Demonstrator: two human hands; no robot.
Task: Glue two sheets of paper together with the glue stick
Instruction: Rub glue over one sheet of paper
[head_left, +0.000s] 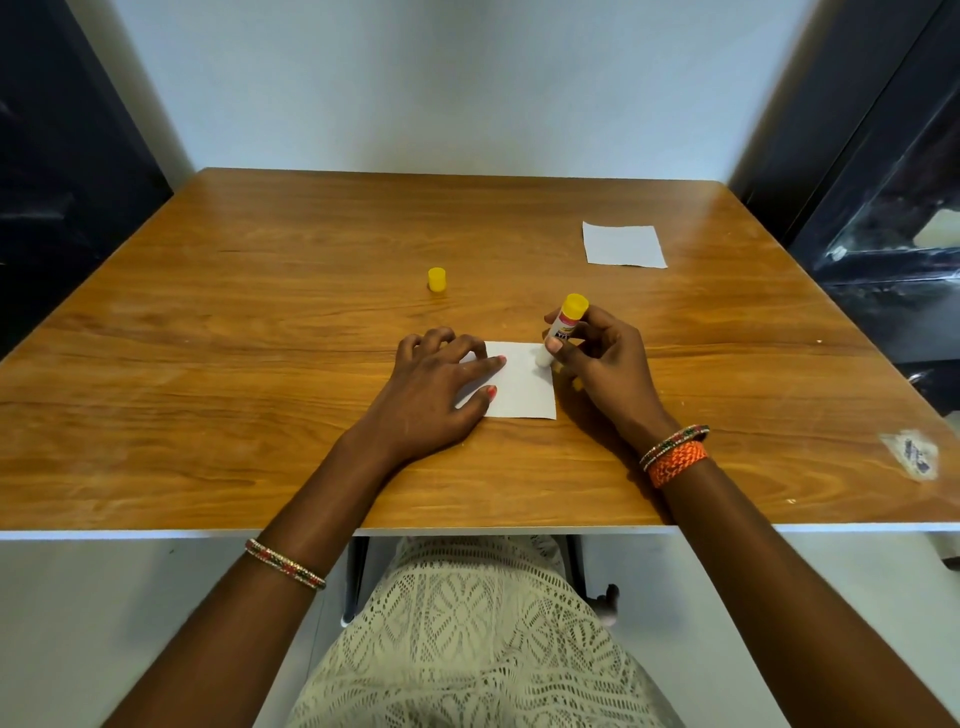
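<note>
Head view: my right hand (602, 358) grip clamped on glue stick (563, 330), tip on near sheet (522, 387). Left hand (441, 382) flat, fingers pinning it. Second sheet (622, 244) at 1 o'clock, cap (437, 279) at 11. Risk: sheet creeping or wrinkling if pin slackens. Wooden worktop (260, 364), pale wall behind.

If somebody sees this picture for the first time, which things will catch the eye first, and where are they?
The eye goes first to the middle of the wooden table, where the left hand presses a small white sheet flat and the right hand holds the glue stick with its tip on that sheet. Next come the yellow cap standing behind the hands and the second sheet lying at the far right.
</note>
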